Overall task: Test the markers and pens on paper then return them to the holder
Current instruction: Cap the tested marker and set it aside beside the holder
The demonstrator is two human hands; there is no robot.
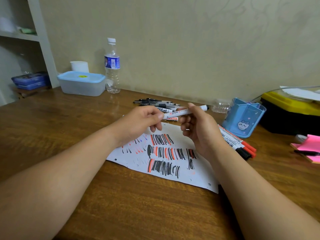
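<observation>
The left hand (138,123) and the right hand (202,130) are sharing one white marker (174,114), holding it in the air just above the scribbled paper (166,179). The marker's long axis is running left to right and rising slightly toward the right, so its dark right end is pointing roughly at the blue holder (242,118).

The left fingers are curling round the left end and hiding it. The right fingers are pinching the barrel further along, with the thumb on top. Which end carries the cap is not clear from here. It looks like the cap is being pulled off or pushed on.

Whichever it is, the move ahead is turning on that axis: the hands are needing to pull or push straight along the barrel, not across it. The right hand is nearer the holder, which is standing on the table (86,196) just beyond and to the right of it, so that hand is better placed to drop the marker in.

More pens (155,102) are lying in a loose heap behind the hands, and a few markers (237,142) are lying beside the holder, near the right wrist.
</observation>
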